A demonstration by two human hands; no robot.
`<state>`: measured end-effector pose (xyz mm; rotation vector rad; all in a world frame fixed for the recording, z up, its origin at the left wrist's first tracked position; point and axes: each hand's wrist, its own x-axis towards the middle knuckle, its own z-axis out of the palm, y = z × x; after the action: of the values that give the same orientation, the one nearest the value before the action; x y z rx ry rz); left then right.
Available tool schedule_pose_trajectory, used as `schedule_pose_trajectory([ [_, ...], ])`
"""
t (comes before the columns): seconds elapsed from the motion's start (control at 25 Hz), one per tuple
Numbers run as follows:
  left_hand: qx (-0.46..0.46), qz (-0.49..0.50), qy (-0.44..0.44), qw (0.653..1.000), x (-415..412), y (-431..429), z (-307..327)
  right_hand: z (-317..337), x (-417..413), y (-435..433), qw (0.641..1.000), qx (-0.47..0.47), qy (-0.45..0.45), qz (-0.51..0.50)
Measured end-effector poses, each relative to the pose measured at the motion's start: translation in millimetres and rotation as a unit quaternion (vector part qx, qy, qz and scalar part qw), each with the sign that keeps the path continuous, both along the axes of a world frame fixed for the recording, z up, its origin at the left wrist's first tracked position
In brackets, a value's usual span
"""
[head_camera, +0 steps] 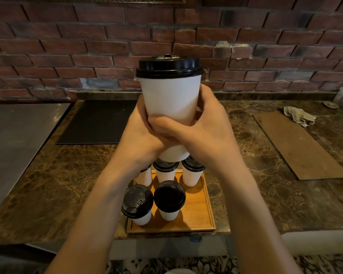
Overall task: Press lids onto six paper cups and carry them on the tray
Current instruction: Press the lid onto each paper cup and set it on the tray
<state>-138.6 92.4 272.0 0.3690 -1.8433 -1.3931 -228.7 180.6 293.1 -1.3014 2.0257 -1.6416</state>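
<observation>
Fingers (pixel 162 124) of both hands curl round the lower half of the cup (pixel 170 99) and overlap on its near side. The left hand (pixel 141 129) wraps it from the left of the frame and the right hand (pixel 204 125) from the right — a full two-handed grip. The cup is upright in the middle of the frame, well above the tray. Its black lid (pixel 168 66) looks seated level on the side that shows; the far rim is hidden.

Below the wrists, at lower centre, the tray (pixel 198 206) sits on the counter (pixel 246 147) with five lidded cups (pixel 137 202) on it. Three stand in the back row, partly hidden by the held cup, and two in the front. The only bare wood is at the tray's lower right, so that is probably the sixth cup's place, and the lidding seems done.

To do this step well, a light squeeze is best, since a paper wall buckles and can pop a lid. The cup should come straight down over the bare corner — not across the neighbours' lids — with its base flat inside the rim before the hands let go. Freeing the left hand first would make room beside the front cup next to the gap.
</observation>
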Motion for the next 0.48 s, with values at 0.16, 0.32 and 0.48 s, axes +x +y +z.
schedule_pose_trajectory([
  [0.16, 0.008, -0.032, -0.019, 0.999, 5, -5, 4, 2, -3, 1, 0.999, -0.021, -0.036, 0.022],
  [0.32, -0.007, -0.060, -0.055, 0.997, 9, -10, 3, 2, -11, 4, 0.992, -0.035, -0.088, 0.085],
  [0.48, 0.003, -0.085, -0.052, 0.995, 11, -11, 4, 2, -17, 6, 0.986, -0.046, -0.106, 0.123],
])
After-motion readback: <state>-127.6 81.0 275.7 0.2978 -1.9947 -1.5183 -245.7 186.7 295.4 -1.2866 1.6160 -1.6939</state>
